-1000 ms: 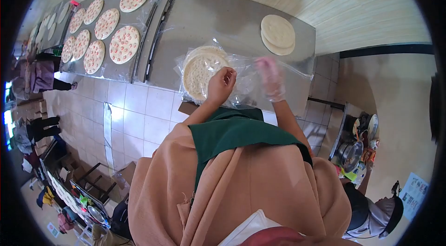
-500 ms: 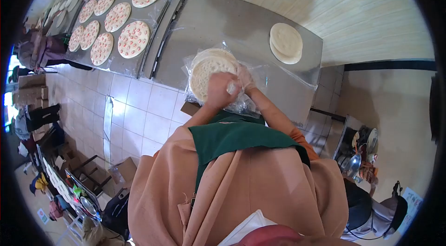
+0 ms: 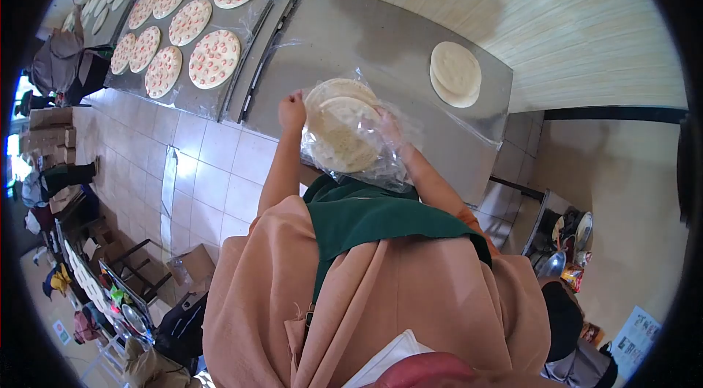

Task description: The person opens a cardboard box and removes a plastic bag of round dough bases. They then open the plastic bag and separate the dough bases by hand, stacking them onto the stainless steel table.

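A stack of round pale dough bases (image 3: 344, 143) lies partly inside a clear plastic bag (image 3: 392, 172), at the table's near edge just in front of my apron. My right hand (image 3: 390, 128) grips the bag and stack at the right side; plastic partly covers its fingers. Left of the stack, my left hand (image 3: 292, 111) is raised with its fingers curled closed, close to the bag's edge. Whether a fold of plastic is in those fingers cannot be made out.
Two overlapping plain dough rounds (image 3: 455, 73) lie at the metal table's (image 3: 351, 36) right end. Several rounds topped with pink pieces (image 3: 214, 58) cover the left table. People (image 3: 69, 62) are at the far left. A cardboard box (image 3: 192, 269) sits on the tiled floor.
My left hand has moved from over the stack out to its left, uncovering the dough rounds. My right hand stays at the stack's right side.
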A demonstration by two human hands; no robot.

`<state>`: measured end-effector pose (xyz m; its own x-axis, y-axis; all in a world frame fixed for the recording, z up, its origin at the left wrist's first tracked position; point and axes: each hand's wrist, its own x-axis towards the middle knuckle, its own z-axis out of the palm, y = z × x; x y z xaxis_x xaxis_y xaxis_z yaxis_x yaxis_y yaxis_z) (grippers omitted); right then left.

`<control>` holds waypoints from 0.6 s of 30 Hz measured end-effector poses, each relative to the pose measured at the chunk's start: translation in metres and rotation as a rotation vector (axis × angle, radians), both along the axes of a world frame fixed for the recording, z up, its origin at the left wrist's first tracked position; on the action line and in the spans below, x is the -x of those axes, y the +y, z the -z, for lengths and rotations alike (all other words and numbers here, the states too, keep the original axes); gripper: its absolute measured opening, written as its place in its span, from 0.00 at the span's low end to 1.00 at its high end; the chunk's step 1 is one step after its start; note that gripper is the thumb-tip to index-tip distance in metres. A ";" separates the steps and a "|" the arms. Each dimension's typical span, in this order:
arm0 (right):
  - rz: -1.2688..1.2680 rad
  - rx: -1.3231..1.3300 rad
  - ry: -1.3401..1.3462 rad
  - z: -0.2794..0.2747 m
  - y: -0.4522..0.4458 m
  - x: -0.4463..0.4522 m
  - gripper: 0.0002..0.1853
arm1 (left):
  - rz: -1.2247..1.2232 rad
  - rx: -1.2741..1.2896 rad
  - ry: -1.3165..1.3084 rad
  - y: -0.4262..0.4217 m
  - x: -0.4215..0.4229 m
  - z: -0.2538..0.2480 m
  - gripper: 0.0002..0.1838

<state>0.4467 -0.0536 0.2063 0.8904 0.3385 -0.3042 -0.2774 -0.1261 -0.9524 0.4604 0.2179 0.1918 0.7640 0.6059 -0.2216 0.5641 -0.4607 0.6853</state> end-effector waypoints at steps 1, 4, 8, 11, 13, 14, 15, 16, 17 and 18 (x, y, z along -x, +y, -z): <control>0.034 -0.048 0.039 -0.017 -0.008 0.009 0.30 | -0.034 -0.048 0.026 0.005 -0.001 -0.001 0.24; 0.029 -0.122 0.129 -0.022 -0.021 0.013 0.28 | 0.128 0.162 0.011 0.013 -0.004 0.007 0.27; -0.080 0.000 0.053 -0.002 -0.017 -0.001 0.27 | 0.288 0.204 -0.032 -0.018 0.006 -0.034 0.29; -0.039 -0.173 0.064 -0.009 -0.005 -0.001 0.27 | 0.236 0.263 -0.134 -0.021 0.005 -0.030 0.29; -0.042 -0.131 0.098 -0.019 -0.003 -0.004 0.27 | 0.216 0.382 -0.173 -0.021 0.004 -0.029 0.27; -0.045 -0.109 0.114 -0.024 -0.002 -0.006 0.27 | 0.203 0.441 -0.193 -0.020 0.003 -0.028 0.26; -0.035 -0.142 0.106 -0.019 -0.003 -0.006 0.27 | 0.212 0.401 -0.199 -0.018 0.002 -0.025 0.25; -0.025 -0.175 0.099 -0.011 -0.004 -0.005 0.27 | 0.220 0.362 -0.203 -0.016 0.002 -0.020 0.24; -0.014 -0.207 0.094 -0.004 -0.008 -0.003 0.27 | 0.229 0.324 -0.206 -0.013 0.003 -0.015 0.23; 0.001 -0.064 0.022 -0.008 -0.014 -0.001 0.26 | 0.183 0.257 -0.215 -0.010 0.000 -0.014 0.23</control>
<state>0.4473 -0.0675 0.2143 0.8841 0.3571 -0.3015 -0.2984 -0.0654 -0.9522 0.4601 0.2083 0.2058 0.9000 0.4006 -0.1718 0.3193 -0.3379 0.8854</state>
